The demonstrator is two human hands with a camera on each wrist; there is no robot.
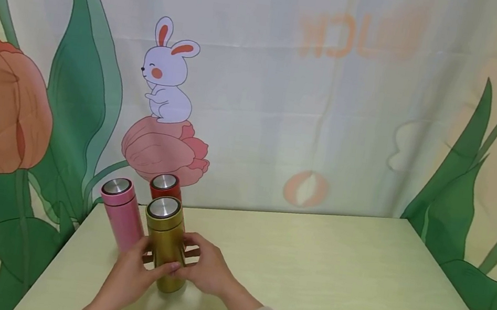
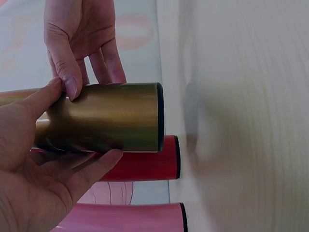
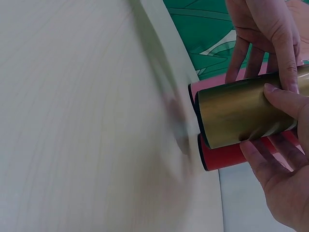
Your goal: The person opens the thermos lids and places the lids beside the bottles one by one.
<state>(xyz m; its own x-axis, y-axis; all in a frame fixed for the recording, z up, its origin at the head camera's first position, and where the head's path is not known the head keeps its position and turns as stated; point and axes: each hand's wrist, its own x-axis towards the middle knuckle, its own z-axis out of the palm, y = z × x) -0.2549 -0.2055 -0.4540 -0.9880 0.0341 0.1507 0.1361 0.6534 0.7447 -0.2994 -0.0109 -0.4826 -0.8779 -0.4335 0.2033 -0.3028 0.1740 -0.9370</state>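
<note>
A gold thermos flask [image 1: 165,236] with a silver-topped lid stands between both hands. My left hand [image 1: 129,273] grips it from the left, thumb across the near side. From the right, my right hand [image 1: 210,269] holds the same flask, and the two thumbs meet on its front. In the left wrist view, the gold flask's base sits higher off the tabletop than the bases of the red flask [image 2: 149,166] and the pink flask [image 2: 130,217]. Behind the gold flask the red one is partly hidden; the pink one [image 1: 123,214] stands to the left.
A pale wood-grain table [image 1: 316,281] stretches away to the right of the flasks. Along its back edge hangs a cloth backdrop [image 1: 256,98] printed with tulips and a white rabbit, close behind the red flask.
</note>
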